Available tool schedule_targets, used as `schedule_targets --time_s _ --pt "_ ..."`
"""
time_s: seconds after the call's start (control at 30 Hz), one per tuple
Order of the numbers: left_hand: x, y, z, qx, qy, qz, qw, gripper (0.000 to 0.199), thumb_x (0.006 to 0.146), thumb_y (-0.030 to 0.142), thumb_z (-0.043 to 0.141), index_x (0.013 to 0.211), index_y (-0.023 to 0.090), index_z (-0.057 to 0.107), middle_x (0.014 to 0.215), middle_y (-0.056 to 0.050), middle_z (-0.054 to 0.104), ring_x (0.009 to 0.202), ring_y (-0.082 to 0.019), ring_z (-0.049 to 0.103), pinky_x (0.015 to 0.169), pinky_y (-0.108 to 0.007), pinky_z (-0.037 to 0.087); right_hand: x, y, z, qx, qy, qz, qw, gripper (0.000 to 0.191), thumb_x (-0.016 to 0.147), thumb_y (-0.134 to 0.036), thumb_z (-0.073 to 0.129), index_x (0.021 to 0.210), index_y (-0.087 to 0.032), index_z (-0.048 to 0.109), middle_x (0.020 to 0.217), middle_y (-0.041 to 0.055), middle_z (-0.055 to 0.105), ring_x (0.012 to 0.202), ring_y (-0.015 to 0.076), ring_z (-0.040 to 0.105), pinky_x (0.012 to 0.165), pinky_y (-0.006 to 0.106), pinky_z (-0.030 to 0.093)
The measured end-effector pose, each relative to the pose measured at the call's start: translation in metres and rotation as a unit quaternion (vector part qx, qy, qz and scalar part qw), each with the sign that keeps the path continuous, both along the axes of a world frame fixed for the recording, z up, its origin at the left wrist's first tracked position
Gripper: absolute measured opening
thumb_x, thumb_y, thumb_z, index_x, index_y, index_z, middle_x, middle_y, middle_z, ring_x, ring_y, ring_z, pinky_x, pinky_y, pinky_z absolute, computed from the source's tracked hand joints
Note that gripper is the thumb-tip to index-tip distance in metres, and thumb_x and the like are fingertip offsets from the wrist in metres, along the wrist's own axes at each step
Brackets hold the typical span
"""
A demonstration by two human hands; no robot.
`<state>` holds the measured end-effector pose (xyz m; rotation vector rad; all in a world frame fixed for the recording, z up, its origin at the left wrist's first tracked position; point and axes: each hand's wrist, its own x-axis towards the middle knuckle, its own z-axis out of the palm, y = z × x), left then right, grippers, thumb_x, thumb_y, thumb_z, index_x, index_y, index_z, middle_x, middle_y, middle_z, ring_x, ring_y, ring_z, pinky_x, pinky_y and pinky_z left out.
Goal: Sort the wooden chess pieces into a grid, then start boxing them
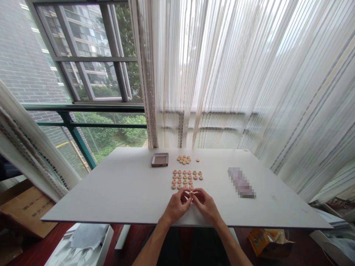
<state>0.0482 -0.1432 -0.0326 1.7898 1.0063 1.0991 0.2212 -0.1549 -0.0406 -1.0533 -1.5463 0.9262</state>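
Near the front edge of the table, my left hand (178,202) and my right hand (204,203) meet at their fingertips. Between them they pinch one round wooden Chinese chess piece (191,194). Just beyond my fingers, several more Chinese chess pieces (185,177) lie in rows, with red or dark characters facing up. My fingers partly cover the nearest row. Farther back is a loose cluster of pieces (184,159) with no characters that I can make out, and a single piece (198,160) sits to its right.
A shallow open box (160,159) stands at the back left of the white table (116,192). To the right lies a pixelated, pinkish object (241,183). Sheer curtains (222,74) hang behind the table. Cardboard boxes (30,208) are on the floor at left.
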Motion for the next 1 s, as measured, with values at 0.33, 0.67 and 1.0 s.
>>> schedule_targets --time_s 0.33,0.67,1.0 --pt "0.0000 -0.0028 0.0034 0.013 0.029 0.002 0.999 0.026 0.084 0.024 0.062 0.110 0.020 0.063 0.078 -0.001 0.072 0.062 -0.013 0.061 0.060 -0.022 0.049 -0.0002 -0.0007 0.0027 0.001 -0.024 -0.014 1.000 0.027 0.089 -0.045 0.065 0.096 -0.020 0.065 0.084 0.0039 0.073 0.076 0.0194 0.069 0.071 0.029 0.054" --pt "0.0005 -0.0058 0.0086 0.021 0.047 -0.010 0.999 0.022 0.086 0.024 0.061 0.107 0.020 0.064 0.076 0.000 0.071 0.062 -0.012 0.059 0.061 -0.021 0.047 0.0005 -0.0011 0.0044 -0.012 -0.050 -0.039 0.998 0.031 0.088 -0.049 0.066 0.087 -0.018 0.068 0.073 0.0017 0.070 0.067 0.0169 0.064 0.063 0.026 0.049" --pt "-0.0009 -0.0048 0.0067 0.015 0.054 -0.006 0.998 0.026 0.085 0.026 0.063 0.111 0.019 0.064 0.074 0.000 0.069 0.063 -0.013 0.060 0.061 -0.022 0.048 0.0005 -0.0044 0.0090 -0.011 -0.050 -0.031 0.998 0.035 0.092 -0.052 0.060 0.090 -0.019 0.070 0.079 0.0046 0.075 0.073 0.0203 0.069 0.069 0.028 0.052"
